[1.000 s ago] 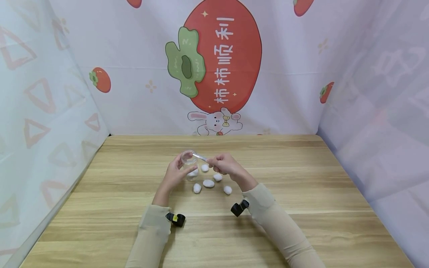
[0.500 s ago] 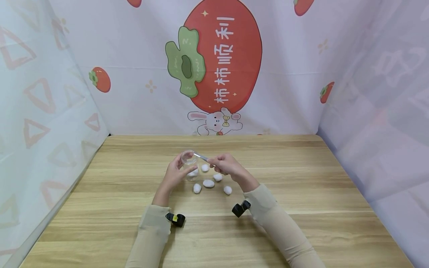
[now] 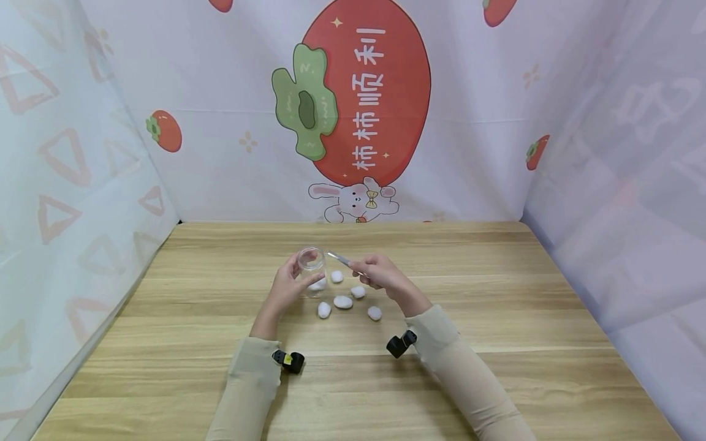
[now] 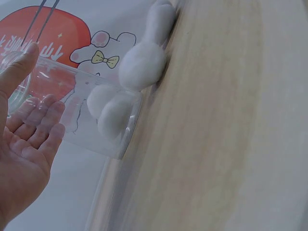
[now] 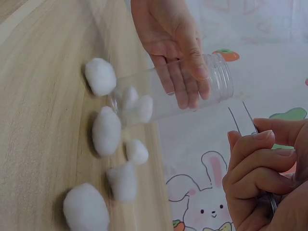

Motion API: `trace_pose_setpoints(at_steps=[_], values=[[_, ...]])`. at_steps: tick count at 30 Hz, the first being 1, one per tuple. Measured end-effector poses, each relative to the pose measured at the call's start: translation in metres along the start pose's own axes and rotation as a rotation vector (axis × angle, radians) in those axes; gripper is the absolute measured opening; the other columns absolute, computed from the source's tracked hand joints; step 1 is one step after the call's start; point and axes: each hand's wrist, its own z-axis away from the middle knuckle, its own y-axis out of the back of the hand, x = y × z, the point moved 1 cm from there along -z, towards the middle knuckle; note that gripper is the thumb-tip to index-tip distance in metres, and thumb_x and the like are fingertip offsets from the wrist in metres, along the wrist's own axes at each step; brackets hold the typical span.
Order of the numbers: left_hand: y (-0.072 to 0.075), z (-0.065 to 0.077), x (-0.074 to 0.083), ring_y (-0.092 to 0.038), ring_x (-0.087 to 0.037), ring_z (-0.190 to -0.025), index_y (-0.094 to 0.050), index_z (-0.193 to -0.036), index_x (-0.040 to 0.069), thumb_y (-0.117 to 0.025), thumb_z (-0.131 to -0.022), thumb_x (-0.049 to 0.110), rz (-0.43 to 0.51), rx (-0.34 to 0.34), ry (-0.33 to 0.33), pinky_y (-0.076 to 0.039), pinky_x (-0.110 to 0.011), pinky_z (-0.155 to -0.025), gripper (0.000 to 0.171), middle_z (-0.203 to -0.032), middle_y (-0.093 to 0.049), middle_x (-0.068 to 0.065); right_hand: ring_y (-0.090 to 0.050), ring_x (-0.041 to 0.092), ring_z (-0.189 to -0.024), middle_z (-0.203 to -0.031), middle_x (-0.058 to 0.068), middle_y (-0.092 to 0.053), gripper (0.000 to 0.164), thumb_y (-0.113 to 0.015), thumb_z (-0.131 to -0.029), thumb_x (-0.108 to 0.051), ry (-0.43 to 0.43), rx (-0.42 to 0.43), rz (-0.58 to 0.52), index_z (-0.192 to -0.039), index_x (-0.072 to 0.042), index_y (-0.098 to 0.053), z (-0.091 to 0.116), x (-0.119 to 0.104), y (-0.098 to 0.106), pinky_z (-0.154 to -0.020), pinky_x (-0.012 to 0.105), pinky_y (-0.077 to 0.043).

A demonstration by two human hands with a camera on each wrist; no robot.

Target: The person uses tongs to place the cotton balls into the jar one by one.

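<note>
My left hand [image 3: 285, 285] holds a clear jar [image 5: 222, 77] upright near its mouth, thumb on one side and fingers on the other. Two white cotton balls [image 4: 114, 116] show through the wall at the bottom of the jar. In my right hand [image 3: 382, 275] is a pair of metal tweezers [image 5: 244, 119], gripped with curled fingers. Its two tips are apart, with nothing between them, just right of the jar's mouth in the head view. Loose cotton balls [image 3: 343, 302] lie on the table beside and in front of the jar.
The wooden table [image 3: 469, 275] spreads wide around both hands. A printed cloth [image 3: 474, 122] with a big red persimmon hangs behind it, and pale cloths flank both sides. Black wrist cameras [image 3: 401, 344] sit on both sleeves.
My right hand has drawn back slightly to the right, and the tweezers' tips have moved from over the jar's mouth to beside it. The left hand and jar stay put.
</note>
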Motion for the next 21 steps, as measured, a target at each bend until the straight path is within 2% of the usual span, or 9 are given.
trace_pose_setpoints(at_steps=[8,15,21], values=[[0.000,-0.001,-0.001,-0.043,-0.032,-0.141,-0.048,-0.137,0.007,-0.075,-0.083,0.019,0.006,-0.001,-0.004,-0.024,-0.049,-0.125,0.062,-0.142,-0.053,-0.017,-0.027,0.003,-0.042,-0.051,-0.008,-0.042,0.030,-0.055,-0.097,-0.025,-0.015,-0.001,-0.004,-0.073,-0.008,-0.058,-0.004,0.011,0.005,-0.040,0.016,-0.020],[0.000,0.000,0.000,-0.042,-0.031,-0.141,-0.047,-0.137,0.006,-0.075,-0.083,0.017,-0.004,0.003,0.001,-0.025,-0.047,-0.125,0.062,-0.142,-0.053,-0.016,-0.027,0.003,-0.043,-0.053,-0.007,-0.042,0.032,-0.055,-0.097,-0.028,-0.054,0.009,0.010,-0.085,0.001,-0.059,-0.005,0.018,0.008,-0.041,0.016,-0.020],[-0.001,0.001,0.001,-0.042,-0.032,-0.141,-0.047,-0.137,0.006,-0.075,-0.083,0.015,-0.004,0.006,-0.004,-0.026,-0.047,-0.125,0.062,-0.142,-0.053,-0.017,-0.028,0.003,-0.043,-0.053,-0.007,-0.043,0.034,-0.055,-0.097,-0.029,-0.071,0.012,0.014,-0.087,0.004,-0.060,-0.006,0.021,0.010,-0.042,0.016,-0.021]])
